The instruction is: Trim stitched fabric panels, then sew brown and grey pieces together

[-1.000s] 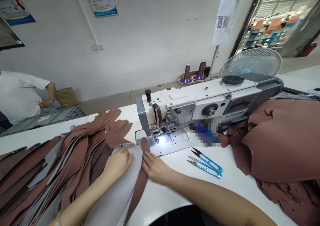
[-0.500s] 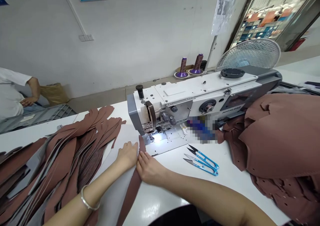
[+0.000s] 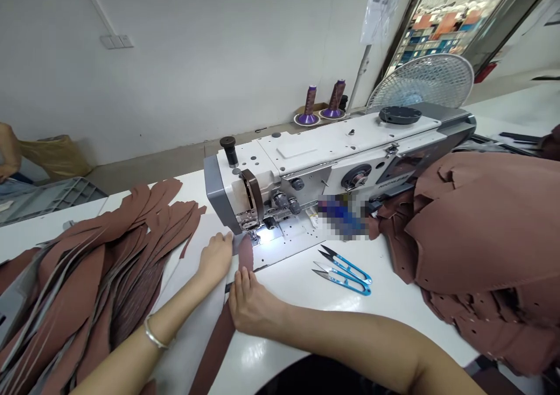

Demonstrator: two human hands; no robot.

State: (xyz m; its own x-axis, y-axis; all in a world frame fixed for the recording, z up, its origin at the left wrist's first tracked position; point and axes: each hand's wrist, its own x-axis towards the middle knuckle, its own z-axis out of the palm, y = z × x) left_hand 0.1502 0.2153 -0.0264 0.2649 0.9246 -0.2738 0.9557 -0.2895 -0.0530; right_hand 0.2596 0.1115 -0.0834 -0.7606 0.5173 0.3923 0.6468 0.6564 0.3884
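A long brown strip point(image 3: 213, 348) runs from the lower edge up to the lit needle area of the white sewing machine point(image 3: 306, 156). My right hand point(image 3: 248, 301) presses on the strip with its fingers together. A white-grey sheet point(image 3: 192, 319) lies to the left of the strip. On its upper end rests my left hand point(image 3: 217, 256), fingers curled, close to the machine's grey head; whether it pinches the sheet is hidden. The strip's top end lies near the presser foot, with a gap between it and my left hand.
Brown and grey cut pieces point(image 3: 83, 272) are piled on the left. Blue thread snips point(image 3: 347, 275) lie right of my right hand. A large brown heap point(image 3: 485, 226) fills the right. Behind stand thread spools point(image 3: 310, 103) and a fan point(image 3: 422, 83). A person's arm point(image 3: 9, 150) shows far left.
The view has shifted right. My left hand has moved away from the strip, opening a gap. My right hand has slid slightly down toward me along the strip.
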